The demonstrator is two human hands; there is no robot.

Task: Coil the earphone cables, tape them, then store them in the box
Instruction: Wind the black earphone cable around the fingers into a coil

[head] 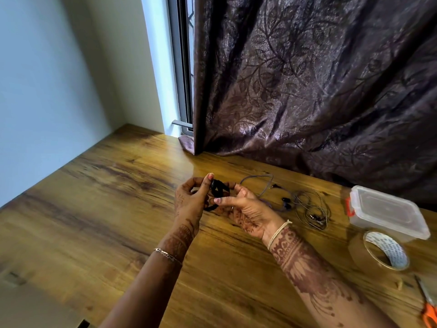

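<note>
Barely started, I'd judge: left hand and right hand pinch 1 black cable mid-coil; 2 loose earphones at 3 o'clock, tape roll and lidded box at 4, wait.

Tape roll before box, cables left of box

Black earphone cable between both hands

My left hand and right hand, both hennaed.
Thin silver chain bracelet on the left, pale thread band on the right.
</note>
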